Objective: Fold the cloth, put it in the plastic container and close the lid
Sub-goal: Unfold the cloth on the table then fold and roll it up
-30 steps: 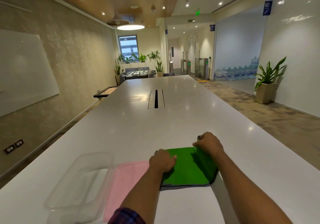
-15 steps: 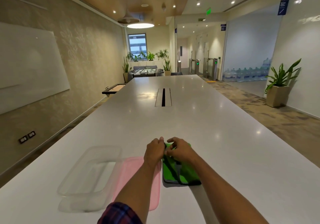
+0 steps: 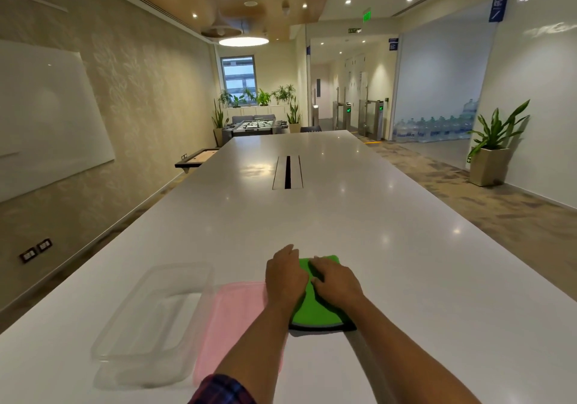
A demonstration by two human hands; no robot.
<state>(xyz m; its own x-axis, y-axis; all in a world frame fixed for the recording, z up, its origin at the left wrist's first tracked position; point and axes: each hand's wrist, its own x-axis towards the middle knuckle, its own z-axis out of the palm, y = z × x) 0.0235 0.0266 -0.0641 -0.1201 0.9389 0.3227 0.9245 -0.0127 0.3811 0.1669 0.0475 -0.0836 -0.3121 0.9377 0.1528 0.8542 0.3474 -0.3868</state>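
Green cloth (image 3: 315, 310) is right in front of me, folded into a compact pad with a dark edge along its near side, lying flat on the white desk (image 3: 406, 247). Both my hands are on top of it. My left hand (image 3: 285, 275) lies palm down over the cloth's left edge, fingers (image 3: 288, 252) stretched forward and flat, reaching past the far edge onto the desk. My right hand (image 3: 335, 282) sits just beside it, touching it, palm down on the middle of the cloth, its fingers (image 3: 317, 264) spread and angled left toward the far corner. Neither hand grips anything; both are open and lying flat on the fabric. Both forearms come in low from the near edge, the left one showing a plaid sleeve (image 3: 218, 389) at the bottom. Just left of the cloth, the pink lid (image 3: 232, 319) lies flat, passing under my left forearm. Further left, touching the lid, the clear plastic container (image 3: 153, 319) stands open.
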